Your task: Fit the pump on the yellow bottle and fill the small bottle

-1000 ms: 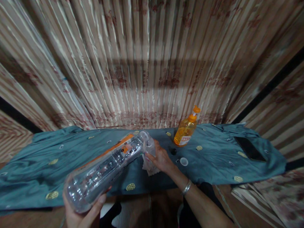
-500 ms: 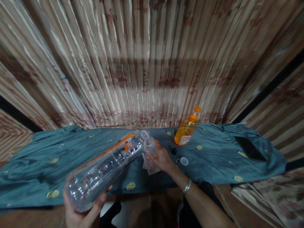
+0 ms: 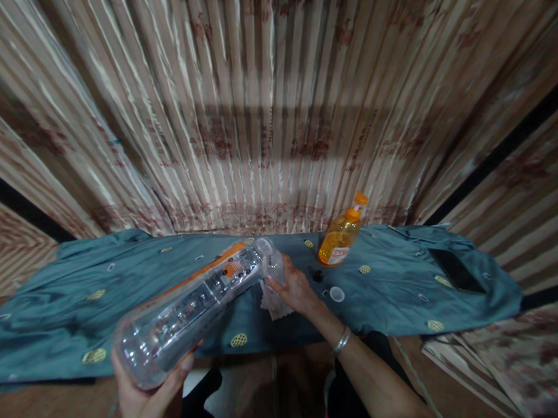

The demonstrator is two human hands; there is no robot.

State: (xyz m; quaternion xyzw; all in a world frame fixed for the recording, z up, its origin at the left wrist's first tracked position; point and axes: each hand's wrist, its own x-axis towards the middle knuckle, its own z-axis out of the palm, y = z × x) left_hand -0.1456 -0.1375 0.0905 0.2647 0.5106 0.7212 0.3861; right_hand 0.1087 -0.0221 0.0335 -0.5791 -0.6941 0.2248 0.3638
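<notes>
A big clear plastic bottle (image 3: pixel 186 316) with an orange-and-white label lies tilted across the left and middle of the view, its neck up and to the right. Its base rests in my left hand (image 3: pixel 152 384), the thumb along the near side. At the bottle's mouth, my right hand (image 3: pixel 295 287) is closed on a thin, see-through plastic piece (image 3: pixel 273 300) with a zigzag edge, perhaps a bag. That piece covers part of the neck, and whether liquid is moving I cannot tell. A silver bangle sits on my right wrist.
An orange pump bottle (image 3: pixel 339 237), part full, stands right of my hand. Near it lie a small black cap (image 3: pixel 318 275) and a white round lid (image 3: pixel 337 294). A dark phone (image 3: pixel 456 271) lies far right on the green cloth (image 3: pixel 387 303). Pleated curtains (image 3: pixel 276 142) hang behind.
The bottle's base has shifted slightly left together with my left hand. My right hand keeps its hold at the bottle's mouth.
</notes>
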